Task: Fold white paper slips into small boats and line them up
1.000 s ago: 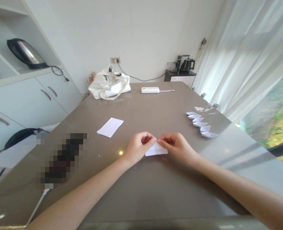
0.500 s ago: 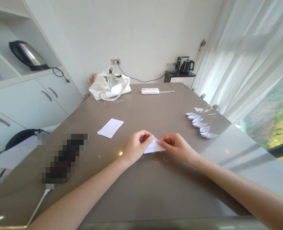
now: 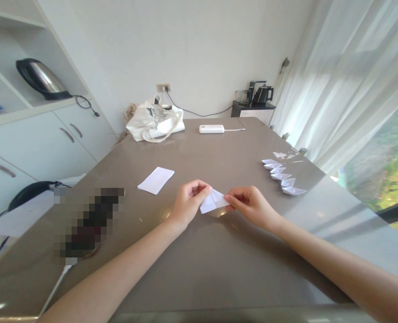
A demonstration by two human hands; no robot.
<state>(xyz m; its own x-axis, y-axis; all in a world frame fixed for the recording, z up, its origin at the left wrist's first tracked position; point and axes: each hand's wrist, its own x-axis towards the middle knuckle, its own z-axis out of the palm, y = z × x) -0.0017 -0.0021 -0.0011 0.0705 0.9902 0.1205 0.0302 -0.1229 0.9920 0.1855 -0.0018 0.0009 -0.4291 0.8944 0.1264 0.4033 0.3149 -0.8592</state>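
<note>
- Right of the flat white rectangular paper sheet (image 3: 155, 180), nearer the person: a small white folded paper piece (image 3: 213, 202), held at both ends. It looks lifted just clear of the glossy grey-brown worktop (image 3: 219, 269).
- Left hand (image 3: 187, 204): fingers (image 3: 202, 190) closed in a pinch on the piece's left corner, thumb against forefinger.
- Right hand (image 3: 251, 205): fingers (image 3: 231, 198) closed in a pinch on the piece's right edge, the other fingers curled under.
- Well right of the sheet: a row of small white folded paper boats (image 3: 284, 176), with a few white paper scraps (image 3: 284, 154) just beyond them.
- Beyond the sheet, at the far end of the worktop: a white soft handbag (image 3: 155, 124). Right of the bag lies a white oblong power bank (image 3: 211, 128) with its cable.
- Risk 1: the two pinches pull against each other. Too much tension could tear the thin paper at a crease, or pop a fold open.
- Risk 2: the grip is on corners only. If one side lets go, the piece swings or drops and the layers shift out of line.
- Risk 3: uneven pressure between the hands could set a skewed crease, which is hard to undo in paper.
- Risk 4: low. The forearms rest well clear of the boats, and only a wide sweep right would scatter them.
</note>
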